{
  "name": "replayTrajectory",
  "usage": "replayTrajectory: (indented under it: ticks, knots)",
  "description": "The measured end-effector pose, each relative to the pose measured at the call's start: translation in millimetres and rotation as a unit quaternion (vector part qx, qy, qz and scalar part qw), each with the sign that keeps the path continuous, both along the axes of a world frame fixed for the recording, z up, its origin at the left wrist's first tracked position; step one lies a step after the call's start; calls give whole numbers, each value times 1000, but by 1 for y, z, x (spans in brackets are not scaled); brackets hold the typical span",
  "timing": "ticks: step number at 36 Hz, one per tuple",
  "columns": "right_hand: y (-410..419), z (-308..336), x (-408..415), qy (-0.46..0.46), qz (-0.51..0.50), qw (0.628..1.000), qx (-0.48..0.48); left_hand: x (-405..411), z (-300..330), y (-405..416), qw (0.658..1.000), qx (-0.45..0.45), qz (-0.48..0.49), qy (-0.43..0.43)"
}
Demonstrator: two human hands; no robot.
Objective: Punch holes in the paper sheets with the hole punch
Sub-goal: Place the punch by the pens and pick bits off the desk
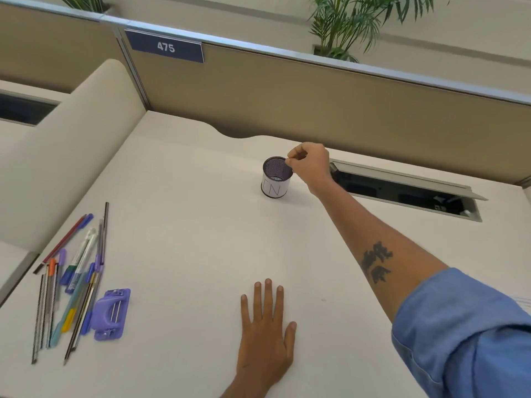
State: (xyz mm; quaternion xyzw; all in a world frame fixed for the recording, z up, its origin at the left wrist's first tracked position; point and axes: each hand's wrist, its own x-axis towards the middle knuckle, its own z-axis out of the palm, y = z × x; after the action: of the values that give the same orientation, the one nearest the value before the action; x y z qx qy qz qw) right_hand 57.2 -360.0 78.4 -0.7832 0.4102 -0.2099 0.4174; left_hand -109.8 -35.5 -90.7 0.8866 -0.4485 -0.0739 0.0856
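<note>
The purple hole punch (pixel 112 313) lies well left of the flat, spread left hand (pixel 265 337); no paper shows. The right hand (pixel 311 165) pinches the mesh pen cup's (pixel 276 178) rim. The punch looks rigid, light; grip its body.

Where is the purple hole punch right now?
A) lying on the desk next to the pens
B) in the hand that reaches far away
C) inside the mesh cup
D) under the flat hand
A: the purple hole punch lies on the desk beside the pens, with neither hand touching it.
</note>
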Motion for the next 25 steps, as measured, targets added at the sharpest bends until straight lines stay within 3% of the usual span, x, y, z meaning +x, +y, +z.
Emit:
replayTrajectory:
  ticks: [8, 18, 25]
  knots:
    - [40, -10, -94, -66, -24, 996, 56, 0, -4, 0, 1000, -15, 0, 2]
    - [101, -89, -278, 66, -57, 995, 44, 2, -7, 3, 1000, -9, 0, 2]
    - [137, -122, -322, 102, -66, 992, 45, -1, 0, 4, 1000, 5, -4, -5]
